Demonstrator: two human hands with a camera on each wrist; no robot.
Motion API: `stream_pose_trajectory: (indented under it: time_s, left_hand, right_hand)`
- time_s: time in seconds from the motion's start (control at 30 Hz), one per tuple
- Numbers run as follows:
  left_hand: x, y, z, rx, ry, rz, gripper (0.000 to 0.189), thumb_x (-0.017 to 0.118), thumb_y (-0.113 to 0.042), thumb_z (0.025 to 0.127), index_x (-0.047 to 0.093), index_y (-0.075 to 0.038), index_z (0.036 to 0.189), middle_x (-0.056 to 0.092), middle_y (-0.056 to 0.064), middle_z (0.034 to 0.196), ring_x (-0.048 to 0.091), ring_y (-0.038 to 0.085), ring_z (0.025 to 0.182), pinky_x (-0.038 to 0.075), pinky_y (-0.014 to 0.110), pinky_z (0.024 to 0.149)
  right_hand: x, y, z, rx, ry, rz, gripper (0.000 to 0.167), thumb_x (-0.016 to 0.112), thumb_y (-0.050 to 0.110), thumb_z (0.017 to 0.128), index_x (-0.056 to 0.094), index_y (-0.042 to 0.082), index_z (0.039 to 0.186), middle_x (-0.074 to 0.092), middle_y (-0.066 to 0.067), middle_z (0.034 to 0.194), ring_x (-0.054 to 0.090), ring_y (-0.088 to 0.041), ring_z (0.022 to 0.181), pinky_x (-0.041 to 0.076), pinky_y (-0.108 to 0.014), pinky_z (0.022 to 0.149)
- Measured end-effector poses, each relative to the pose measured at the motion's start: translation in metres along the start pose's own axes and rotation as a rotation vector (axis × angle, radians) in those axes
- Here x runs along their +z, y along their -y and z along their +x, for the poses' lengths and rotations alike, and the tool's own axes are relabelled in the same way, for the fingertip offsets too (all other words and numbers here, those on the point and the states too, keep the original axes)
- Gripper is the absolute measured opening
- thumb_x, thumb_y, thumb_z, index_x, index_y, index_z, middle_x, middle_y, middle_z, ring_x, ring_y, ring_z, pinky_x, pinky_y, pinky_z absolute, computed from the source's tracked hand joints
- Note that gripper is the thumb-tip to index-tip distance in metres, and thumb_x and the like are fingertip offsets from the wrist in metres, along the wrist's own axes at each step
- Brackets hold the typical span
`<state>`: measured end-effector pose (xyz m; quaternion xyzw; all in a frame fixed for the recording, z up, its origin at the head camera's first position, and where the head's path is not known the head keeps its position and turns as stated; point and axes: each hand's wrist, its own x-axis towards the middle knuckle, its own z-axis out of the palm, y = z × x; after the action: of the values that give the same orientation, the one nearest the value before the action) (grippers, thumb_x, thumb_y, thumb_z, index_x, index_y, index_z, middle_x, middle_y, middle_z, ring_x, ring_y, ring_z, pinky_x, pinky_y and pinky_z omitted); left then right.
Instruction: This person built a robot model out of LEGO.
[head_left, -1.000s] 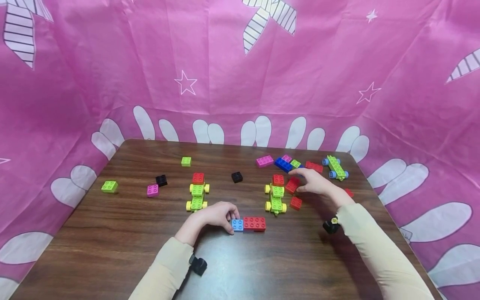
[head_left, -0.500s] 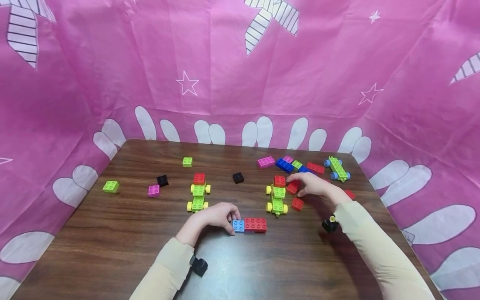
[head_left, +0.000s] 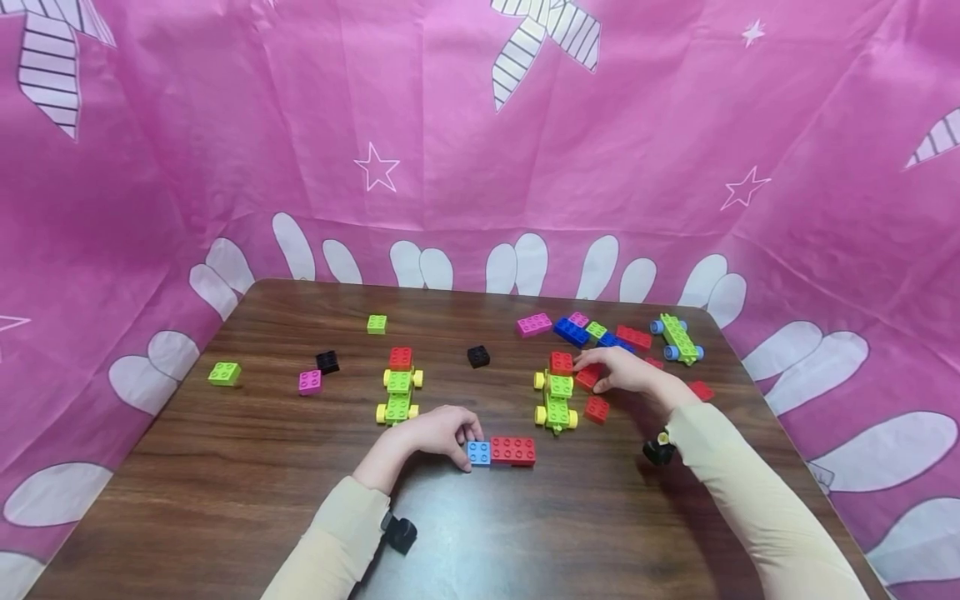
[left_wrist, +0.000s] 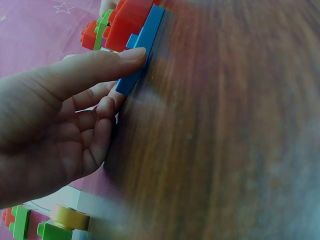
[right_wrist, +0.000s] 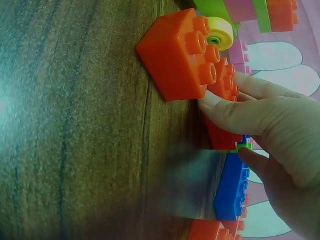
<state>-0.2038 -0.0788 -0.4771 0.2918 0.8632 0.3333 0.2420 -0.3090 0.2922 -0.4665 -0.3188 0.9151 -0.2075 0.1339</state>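
Observation:
My left hand [head_left: 438, 435] pinches a light-blue building brick [head_left: 479, 452] low on the table, thumb on its near side and fingers on the far side. A red eight-stud brick [head_left: 513, 450] sits on the blue piece's right part. My right hand [head_left: 626, 372] pinches another red brick [head_left: 588, 377] lying to the right of a green car with yellow wheels [head_left: 557, 408]. In the right wrist view, my thumb lies on that red brick [right_wrist: 220, 131], which is partly hidden by a small red brick [right_wrist: 172, 60] standing in front of it.
A second yellow-wheeled green car [head_left: 397, 404] stands left of centre. A green base with blue wheels [head_left: 678, 340] lies at the far right. Near it are dark-blue bricks [head_left: 572, 332] and a pink brick [head_left: 534, 325]. Black bricks [head_left: 477, 357] and green bricks [head_left: 224, 373] lie scattered.
My right hand has moved left and closed its fingers and thumb around the red brick beside the car. The left hand stays on the light-blue brick.

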Motion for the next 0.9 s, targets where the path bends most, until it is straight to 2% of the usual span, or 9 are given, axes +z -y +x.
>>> stream_pose_trajectory:
  time_s: [0.2,0.43,0.67,0.9]
  left_hand:
    - [0.0004,-0.0004,0.0006,-0.012,0.003,-0.003,0.034,0.087,-0.010,0.069,0.068,-0.011,0.097,0.059,-0.005,0.086,0.052,0.008,0.081,0.045,0.021,0.073]
    - [0.0005,0.0008,0.0005,0.000,0.002,-0.008,0.034,0.087,-0.008,0.069,0.067,-0.009,0.097,0.060,-0.003,0.086,0.052,0.010,0.082,0.046,0.023,0.073]
    - [0.0005,0.0009,0.0008,-0.001,0.003,-0.009,0.034,0.087,-0.008,0.069,0.067,-0.009,0.096,0.060,-0.002,0.086,0.052,0.010,0.082,0.046,0.023,0.073]
    - [-0.0010,0.0002,0.0001,-0.002,0.005,-0.028,0.033,0.086,-0.008,0.070,0.067,-0.009,0.097,0.059,-0.002,0.086,0.052,0.010,0.082,0.046,0.023,0.073]
  right_hand:
    - [0.0011,-0.0035,-0.0003,0.009,-0.019,-0.006,0.037,0.075,0.001,0.081,0.069,0.007,0.117,0.059,-0.025,0.132,0.048,-0.047,0.128,0.036,-0.065,0.105]
    - [0.0019,-0.0058,-0.0006,0.009,-0.045,-0.016,0.035,0.076,0.004,0.082,0.069,0.007,0.116,0.067,-0.017,0.121,0.056,-0.040,0.118,0.043,-0.060,0.101]
    - [-0.0005,-0.0042,-0.0048,0.047,-0.051,-0.007,0.036,0.075,0.006,0.083,0.069,0.007,0.118,0.067,-0.015,0.121,0.056,-0.038,0.117,0.043,-0.058,0.101]
    - [-0.0041,-0.0013,-0.0092,0.030,-0.119,-0.054,0.035,0.077,0.012,0.083,0.069,0.005,0.116,0.069,-0.016,0.117,0.060,-0.037,0.112,0.047,-0.056,0.097]
